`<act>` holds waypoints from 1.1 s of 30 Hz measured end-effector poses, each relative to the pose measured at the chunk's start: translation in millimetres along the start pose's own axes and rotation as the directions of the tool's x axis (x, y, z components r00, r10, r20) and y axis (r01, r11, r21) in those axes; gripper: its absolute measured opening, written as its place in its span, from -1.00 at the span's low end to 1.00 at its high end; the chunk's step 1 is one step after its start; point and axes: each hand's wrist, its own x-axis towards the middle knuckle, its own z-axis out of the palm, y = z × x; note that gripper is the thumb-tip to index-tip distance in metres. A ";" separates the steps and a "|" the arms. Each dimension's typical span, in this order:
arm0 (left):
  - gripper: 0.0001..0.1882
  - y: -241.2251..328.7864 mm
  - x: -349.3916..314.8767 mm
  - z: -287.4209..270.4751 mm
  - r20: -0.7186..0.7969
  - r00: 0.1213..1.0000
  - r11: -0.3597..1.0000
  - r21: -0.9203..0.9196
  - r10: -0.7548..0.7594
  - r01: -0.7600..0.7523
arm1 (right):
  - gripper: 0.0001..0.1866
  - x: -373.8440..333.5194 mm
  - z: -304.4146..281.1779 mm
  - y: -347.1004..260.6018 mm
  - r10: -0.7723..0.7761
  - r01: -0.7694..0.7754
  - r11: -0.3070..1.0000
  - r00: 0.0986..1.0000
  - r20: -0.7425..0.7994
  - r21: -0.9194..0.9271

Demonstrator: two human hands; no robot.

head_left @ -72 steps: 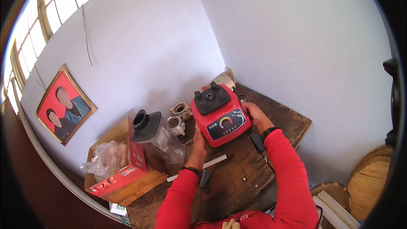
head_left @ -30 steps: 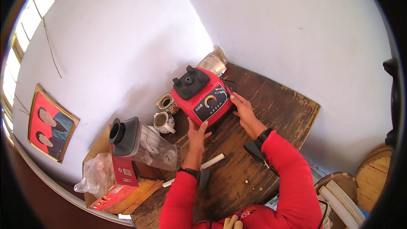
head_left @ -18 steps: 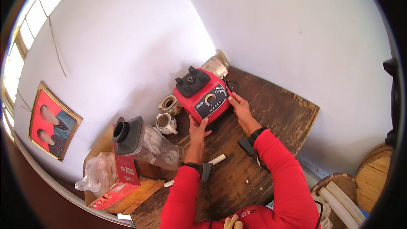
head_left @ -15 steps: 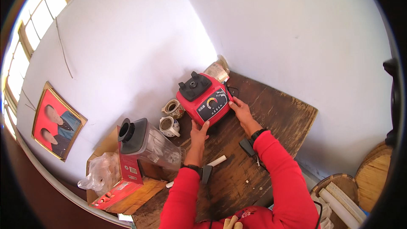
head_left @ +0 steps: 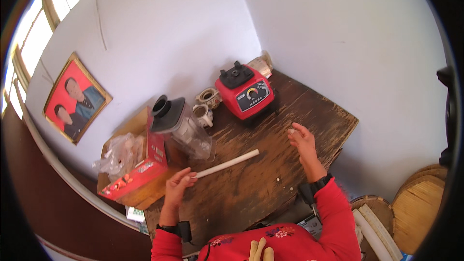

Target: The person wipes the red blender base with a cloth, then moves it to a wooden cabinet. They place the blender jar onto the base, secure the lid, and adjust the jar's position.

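Observation:
My left hand (head_left: 180, 184) is at the near end of a long white rod (head_left: 227, 163) lying across the wooden table. Its fingers are loosely bent and overlap the rod's end in the view, with no clear grip on it. My right hand (head_left: 303, 146) hovers over the right part of the table, fingers apart and holding nothing. Beyond both hands stands a red blender base (head_left: 245, 97) with a black top and a dial, touched by neither hand. A clear blender jug (head_left: 186, 133) with a dark lid is to its left.
Two small patterned pots (head_left: 202, 115) sit between jug and base. At the table's left is a red carton (head_left: 155, 151) with plastic bags (head_left: 123, 152). Walls meet behind the table (head_left: 290, 164). Round woven trays (head_left: 419, 208) and pale rolls (head_left: 374, 234) are at lower right.
Both hands have let go of the blender base and drawn back apart, the left toward the rod's end, the right to the right. The whole view has shifted with my head.

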 end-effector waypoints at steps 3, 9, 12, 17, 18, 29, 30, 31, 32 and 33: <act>-0.59 -16.4 -32.3 -38.9 -0.092 0.994 0.994 0.093 0.061 -0.052 | -0.50 -31.3 12.5 19.5 0.041 -0.041 0.999 0.999 0.032 0.002; -0.62 -68.0 -99.7 -102.4 -0.232 0.916 0.749 0.654 0.328 -0.103 | -0.55 -72.8 38.3 49.2 0.052 -0.048 0.997 0.996 0.075 -0.055; -0.63 -95.8 -145.7 -126.1 -0.283 0.862 0.652 0.755 0.420 -0.070 | -0.55 -82.9 48.7 46.4 0.036 -0.031 0.991 0.999 0.036 -0.129; -0.67 -129.8 -216.8 -154.5 -0.355 0.817 0.576 0.816 0.454 0.035 | -0.52 -102.9 100.1 33.6 -0.005 0.017 0.997 0.988 0.156 -0.078; -0.67 -134.1 -228.0 -158.6 -0.378 0.819 0.581 0.811 0.433 0.067 | -0.51 -105.2 116.3 30.3 -0.072 0.089 0.993 0.980 0.187 -0.080; -0.66 -149.9 -258.2 -174.0 -0.280 0.795 0.575 0.812 0.538 -0.103 | -0.34 -71.9 275.7 43.2 -0.282 0.367 0.847 0.923 0.261 -0.384; -0.67 -150.2 -258.2 -175.8 -0.285 0.799 0.591 0.800 0.529 -0.106 | -0.32 -65.5 278.2 48.2 -0.276 0.370 0.840 0.921 0.274 -0.398; -0.67 -150.9 -258.9 -176.7 -0.293 0.803 0.610 0.785 0.518 -0.108 | -0.44 -59.5 284.8 55.4 -0.366 0.401 0.795 0.916 0.167 -0.456; -0.67 -151.8 -259.3 -176.9 -0.302 0.808 0.631 0.768 0.506 -0.108 | -0.46 -54.5 285.8 60.7 -0.385 0.425 0.810 0.905 0.181 -0.404; -0.67 -152.4 -259.9 -177.4 -0.293 0.813 0.650 0.748 0.503 -0.133 | -0.48 -49.9 286.4 64.9 -0.386 0.430 0.828 0.903 0.191 -0.359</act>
